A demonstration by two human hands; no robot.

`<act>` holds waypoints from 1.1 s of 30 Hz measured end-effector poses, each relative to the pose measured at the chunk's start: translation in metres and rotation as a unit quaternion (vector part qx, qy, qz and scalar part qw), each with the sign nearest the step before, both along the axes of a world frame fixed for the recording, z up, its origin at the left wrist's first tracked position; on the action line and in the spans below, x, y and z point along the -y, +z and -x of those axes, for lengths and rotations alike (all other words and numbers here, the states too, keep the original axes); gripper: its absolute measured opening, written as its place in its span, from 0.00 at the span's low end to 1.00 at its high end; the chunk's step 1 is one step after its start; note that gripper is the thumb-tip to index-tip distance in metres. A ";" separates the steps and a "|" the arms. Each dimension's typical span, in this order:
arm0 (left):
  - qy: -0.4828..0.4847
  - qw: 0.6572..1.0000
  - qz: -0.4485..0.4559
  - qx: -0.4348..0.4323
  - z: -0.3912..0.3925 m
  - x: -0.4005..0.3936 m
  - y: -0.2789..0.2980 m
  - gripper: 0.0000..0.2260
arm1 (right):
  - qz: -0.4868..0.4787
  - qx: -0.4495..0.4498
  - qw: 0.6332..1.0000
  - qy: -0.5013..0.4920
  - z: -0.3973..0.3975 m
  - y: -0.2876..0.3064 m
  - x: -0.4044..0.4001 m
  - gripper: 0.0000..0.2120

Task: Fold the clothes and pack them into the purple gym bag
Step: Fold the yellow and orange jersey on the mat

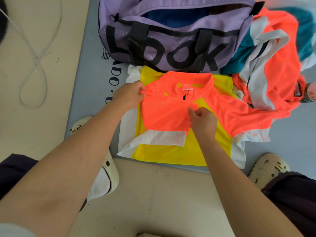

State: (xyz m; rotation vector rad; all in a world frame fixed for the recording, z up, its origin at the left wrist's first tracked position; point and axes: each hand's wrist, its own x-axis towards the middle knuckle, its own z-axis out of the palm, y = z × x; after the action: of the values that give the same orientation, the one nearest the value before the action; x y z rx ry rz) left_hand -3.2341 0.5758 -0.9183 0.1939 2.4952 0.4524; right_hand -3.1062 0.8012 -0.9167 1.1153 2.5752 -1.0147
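Orange and yellow shirt [171,117] flat on the gray mat [92,53], collar toward the bag. Left hand [130,94] at the shirt's left shoulder, fingers pinching orange cloth. Right hand [203,122] near the middle, fingers curled, pinching the edge of the folded-over sleeve. Purple gym bag [171,36] just past both hands, unzipped, something blue inside. Pile of orange, white and teal clothes [273,65] off to the right of the right hand. Light clogs [270,168] closer in, under the arms.
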 end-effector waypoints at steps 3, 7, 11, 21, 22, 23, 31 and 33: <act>0.032 0.999 -0.017 -0.023 -0.003 -0.003 -0.002 0.06 | 0.026 0.040 0.999 0.000 0.000 -0.004 0.009 0.14; 0.075 0.994 -0.018 -0.078 -0.012 -0.006 -0.001 0.04 | 0.061 0.015 0.997 -0.051 0.002 -0.007 0.018 0.15; 0.136 0.989 -0.027 -0.058 -0.036 -0.011 -0.004 0.11 | 0.126 -0.013 0.988 -0.085 0.008 -0.010 0.019 0.15; 0.217 0.975 -0.046 -0.034 -0.049 -0.014 -0.015 0.08 | 0.196 0.019 0.980 0.009 -0.005 -0.008 0.004 0.06; 0.219 0.973 -0.051 -0.040 -0.049 -0.012 -0.016 0.08 | 0.201 0.040 0.979 0.015 -0.007 -0.010 0.003 0.07; 0.221 0.973 -0.054 -0.048 -0.050 -0.009 -0.016 0.08 | 0.195 0.054 0.979 0.017 -0.009 -0.011 0.001 0.09; 0.164 0.968 0.009 -0.189 -0.069 -0.019 -0.008 0.11 | 0.072 0.082 0.993 0.047 -0.022 -0.006 0.001 0.16; -0.025 0.971 0.010 -0.236 -0.082 -0.027 -0.009 0.19 | 0.059 0.107 0.988 0.096 -0.025 -0.004 0.012 0.14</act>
State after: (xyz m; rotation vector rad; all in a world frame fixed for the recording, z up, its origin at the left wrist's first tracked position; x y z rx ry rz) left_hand -3.1517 0.6030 -0.9269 0.3950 2.9500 0.3963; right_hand -3.0815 0.7897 -0.9211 0.8752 2.3643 -0.9339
